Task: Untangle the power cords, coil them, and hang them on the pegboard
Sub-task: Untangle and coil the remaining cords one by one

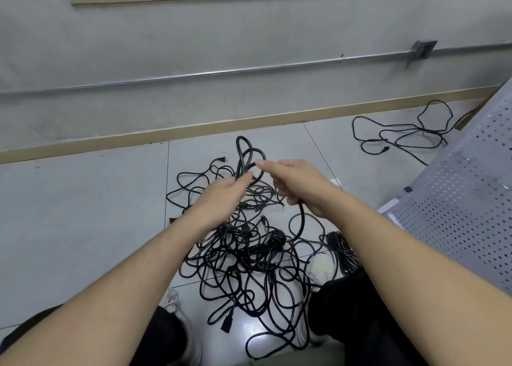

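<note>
While raised above the tangled pile (249, 252):
left hand (221, 199): pinches looped cord (243, 155)
right hand (299, 185): curled round same cord, forefinger extended
floor (83, 213): separate cord (401, 135) lies well apart

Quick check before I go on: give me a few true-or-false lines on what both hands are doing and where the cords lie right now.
1. Both hands hold the same thick black cord. True: the left hand pinches its loops and the right hand has a grip on the length running down.
2. The tangled pile sits on a table. False: it lies on the tiled floor.
3. A separate loose cord lies apart near the wall. True.
4. The perforated metal panel already has coiled cords hanging on it. False: none hang there.
</note>
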Motion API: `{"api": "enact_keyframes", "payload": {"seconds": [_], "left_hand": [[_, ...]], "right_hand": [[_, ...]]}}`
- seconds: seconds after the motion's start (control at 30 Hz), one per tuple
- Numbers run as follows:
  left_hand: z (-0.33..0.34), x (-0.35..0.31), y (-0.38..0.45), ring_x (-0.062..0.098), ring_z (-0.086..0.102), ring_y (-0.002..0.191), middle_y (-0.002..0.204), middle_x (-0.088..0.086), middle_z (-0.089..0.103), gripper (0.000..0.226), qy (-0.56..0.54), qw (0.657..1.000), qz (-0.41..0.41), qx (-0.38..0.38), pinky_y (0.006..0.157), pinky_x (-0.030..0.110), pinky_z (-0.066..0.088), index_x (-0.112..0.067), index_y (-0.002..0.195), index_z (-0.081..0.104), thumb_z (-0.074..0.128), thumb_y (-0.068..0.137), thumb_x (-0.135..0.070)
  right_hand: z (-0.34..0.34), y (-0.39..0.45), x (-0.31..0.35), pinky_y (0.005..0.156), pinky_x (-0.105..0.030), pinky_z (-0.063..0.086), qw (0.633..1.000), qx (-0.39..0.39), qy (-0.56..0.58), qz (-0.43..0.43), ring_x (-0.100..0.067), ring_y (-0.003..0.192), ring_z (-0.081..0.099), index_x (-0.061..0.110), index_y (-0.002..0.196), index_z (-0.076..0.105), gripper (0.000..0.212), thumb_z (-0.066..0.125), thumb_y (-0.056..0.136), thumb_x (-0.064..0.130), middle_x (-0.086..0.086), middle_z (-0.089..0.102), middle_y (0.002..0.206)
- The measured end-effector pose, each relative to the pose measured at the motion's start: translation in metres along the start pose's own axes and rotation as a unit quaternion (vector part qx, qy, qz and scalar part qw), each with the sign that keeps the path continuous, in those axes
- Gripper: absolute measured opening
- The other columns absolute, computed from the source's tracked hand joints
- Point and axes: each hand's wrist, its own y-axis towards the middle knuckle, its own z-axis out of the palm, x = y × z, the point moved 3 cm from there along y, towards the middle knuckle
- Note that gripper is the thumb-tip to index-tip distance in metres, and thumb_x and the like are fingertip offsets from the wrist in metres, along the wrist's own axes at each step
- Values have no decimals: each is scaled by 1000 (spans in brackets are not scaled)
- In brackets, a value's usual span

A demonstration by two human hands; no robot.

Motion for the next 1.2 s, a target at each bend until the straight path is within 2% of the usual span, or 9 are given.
{"api": "enact_keyframes", "payload": {"seconds": [0.1, 0.2, 0.37, 0.47, 0.57, 0.7, 0.93, 1.07, 1.2], "left_hand": [[-13, 0, 2, 19, 39, 59, 65, -3, 44, 50, 11, 999, -2, -46, 67, 36, 32, -19, 73, 45, 42, 103, -58], [-10, -2, -3, 16, 42, 58, 69, -2, 47, 50, 44, 999, 16, -18, 64, 33, 31, -19, 75, 47, 38, 104, -59], [17, -7, -11, 14, 38, 50, 64, 1, 46, 57, 45, 990, 74, 108, 59, 30, 34, -24, 61, 49, 36, 102, -62], [20, -11, -14, 21, 37, 57, 74, 15, 48, 59, -13, 985, 91, 145, 55, 29, 35, -31, 51, 52, 39, 87, -76], [21, -14, -18, 19, 37, 53, 79, 16, 50, 57, -43, 981, 95, 164, 54, 28, 37, -32, 47, 51, 41, 85, -73], [22, -7, -17, 20, 37, 53, 66, 11, 48, 53, -37, 983, 83, 158, 58, 33, 38, -27, 56, 58, 47, 89, -67], [26, -4, -20, 5, 36, 53, 53, -14, 38, 48, 64, 984, 160, 53, 55, 26, 33, -18, 63, 40, 56, 104, -38], [30, -7, -18, 6, 42, 52, 53, -11, 46, 42, 10, 990, 133, 43, 57, 29, 37, -12, 76, 60, 51, 106, -40], [39, -4, -17, 13, 56, 60, 70, 0, 63, 40, -128, 986, 42, 100, 65, 29, 44, -10, 94, 69, 55, 102, -47]], "right_hand": [[-9, -3, 1, 45, -22, 26, 999, 38, -33, 2, -10, 49, 32, 24, 69, 48, 40, 67, 94, 48, 10, 41, 55], [-17, -5, 8, 49, -23, 33, 995, -69, 46, -58, -11, 56, 39, 23, 66, 56, 36, 74, 90, 41, 2, 48, 65], [-20, -1, 6, 85, -35, 53, 970, -155, 173, -67, -11, 82, 56, 23, 69, 56, 32, 80, 85, 37, 0, 58, 86], [-18, 1, 5, 73, -36, 40, 978, -160, 126, -52, -16, 82, 52, 24, 76, 51, 36, 74, 88, 49, 1, 57, 86], [-12, 5, 3, 67, -32, 52, 977, -98, 186, -33, -20, 74, 70, 21, 84, 44, 34, 69, 95, 41, -5, 76, 89], [-11, 3, 6, 49, -26, 55, 969, -85, 233, -8, -19, 55, 66, 17, 98, 41, 33, 71, 96, 32, -12, 74, 76], [-12, -3, 3, 67, -35, 65, 969, -30, 241, 39, -23, 64, 73, 9, 115, 48, 39, 68, 96, 36, -13, 74, 74], [-11, 2, 1, 54, -29, 60, 965, -66, 254, 30, -17, 53, 63, 13, 106, 50, 28, 68, 97, 33, -2, 61, 56], [-7, 11, 0, 46, -18, 29, 919, -44, 389, 51, -7, 41, 23, 20, 85, 39, 28, 61, 102, 22, 6, 26, 53]]}}
